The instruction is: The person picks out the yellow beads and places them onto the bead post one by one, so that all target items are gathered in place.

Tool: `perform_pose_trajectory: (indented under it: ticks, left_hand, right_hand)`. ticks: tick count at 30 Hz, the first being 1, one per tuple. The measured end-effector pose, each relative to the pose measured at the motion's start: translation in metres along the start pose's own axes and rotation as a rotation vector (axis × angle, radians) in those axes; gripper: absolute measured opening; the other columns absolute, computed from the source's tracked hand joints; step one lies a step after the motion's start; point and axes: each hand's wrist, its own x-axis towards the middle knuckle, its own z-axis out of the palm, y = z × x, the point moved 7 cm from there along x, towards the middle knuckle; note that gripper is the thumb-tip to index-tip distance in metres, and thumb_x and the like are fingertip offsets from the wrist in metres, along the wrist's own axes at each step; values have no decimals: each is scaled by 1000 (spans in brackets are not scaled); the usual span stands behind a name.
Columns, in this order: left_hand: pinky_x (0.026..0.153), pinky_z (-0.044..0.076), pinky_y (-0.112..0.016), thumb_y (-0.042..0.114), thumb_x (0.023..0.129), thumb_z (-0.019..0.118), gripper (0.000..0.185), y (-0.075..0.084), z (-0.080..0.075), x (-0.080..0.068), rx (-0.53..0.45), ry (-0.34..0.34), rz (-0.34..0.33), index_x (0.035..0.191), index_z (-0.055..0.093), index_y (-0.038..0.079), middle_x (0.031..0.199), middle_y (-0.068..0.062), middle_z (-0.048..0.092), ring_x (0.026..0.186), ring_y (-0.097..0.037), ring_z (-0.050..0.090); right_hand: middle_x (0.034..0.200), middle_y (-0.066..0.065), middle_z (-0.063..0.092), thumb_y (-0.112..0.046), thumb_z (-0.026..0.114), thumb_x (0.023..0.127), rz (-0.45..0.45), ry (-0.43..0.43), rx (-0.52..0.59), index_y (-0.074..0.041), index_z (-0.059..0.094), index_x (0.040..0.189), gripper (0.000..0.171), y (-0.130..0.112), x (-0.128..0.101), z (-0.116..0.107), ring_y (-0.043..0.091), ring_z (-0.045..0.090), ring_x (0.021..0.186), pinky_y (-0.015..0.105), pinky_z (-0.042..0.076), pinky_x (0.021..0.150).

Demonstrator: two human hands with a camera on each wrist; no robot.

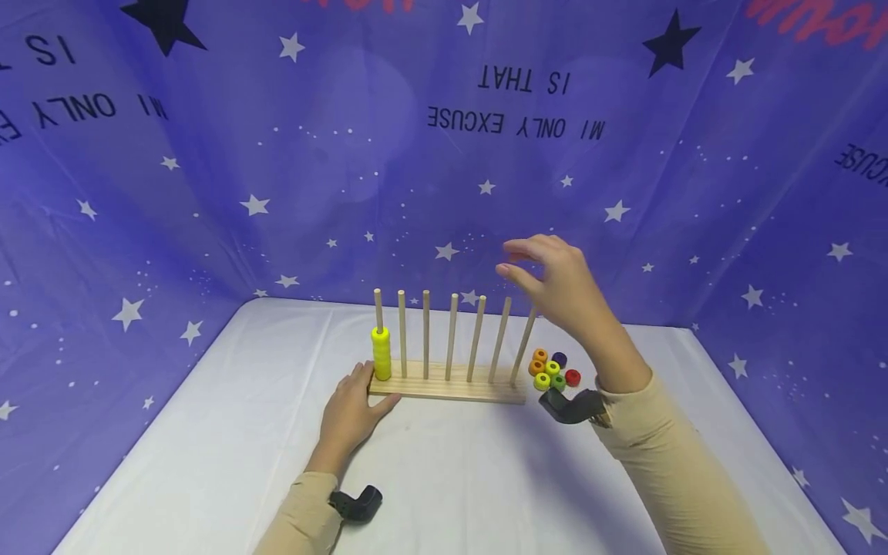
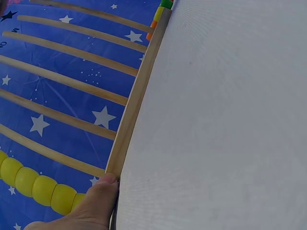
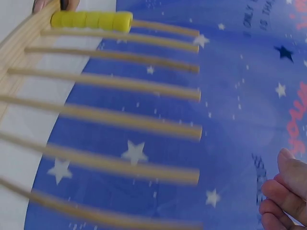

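Note:
A wooden peg rack (image 1: 444, 391) stands upright with several thin pegs in a row. Yellow beads (image 1: 381, 354) are stacked on its leftmost peg; the other pegs are bare. My left hand (image 1: 350, 408) grips the left end of the base, thumb (image 2: 98, 203) at the front edge and fingers round the far side by the yellow stack. My right hand (image 1: 565, 285) is raised above the rack's right end, close to the tops of the last pegs. Its fingers (image 3: 283, 191) are loosely bent, with thumb and forefinger apart and nothing between them.
Several loose beads lie right of the rack, beneath the right forearm: orange (image 1: 537, 368), yellow (image 1: 542, 381), green (image 1: 558, 381), purple (image 1: 559, 359) and red (image 1: 572, 377). A white cloth (image 1: 444, 478) covers the table. Blue star-patterned fabric (image 1: 388, 193) rises behind and at both sides.

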Motion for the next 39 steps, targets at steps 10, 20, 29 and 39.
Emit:
perform_pose_trajectory:
  ticks: [10,20,29,39]
  left_hand:
    - [107,36,-58,60,82,62,86,0,0,-1,-15,-8,5,144,37,5,147,-21,39,134,-42,39]
    - [108,35,-57,62,80,62,89,-3,4,1,2,-13,-3,145,36,6,148,-19,39,134,-42,39]
    - [109,34,-57,62,80,62,90,-5,6,2,4,-18,-13,145,36,6,149,-18,38,135,-41,38]
    - [109,34,-57,62,80,62,89,-4,5,2,4,-18,-15,145,36,6,148,-18,39,135,-40,38]
  right_hand:
    - [114,7,66,-29,66,89,190,7,-22,-12,64,119,35,70,-38,-7,25,59,107,45,50,89]
    - [111,8,67,-31,62,92,275,-105,9,-11,64,119,34,128,-82,44,26,63,101,46,53,86]
    - [104,10,69,-21,64,90,353,-255,-6,-5,63,118,32,168,-117,91,23,63,95,42,53,82]
    - [87,1,66,-22,73,83,310,-328,-35,-8,70,101,23,179,-137,118,15,58,78,30,49,69]
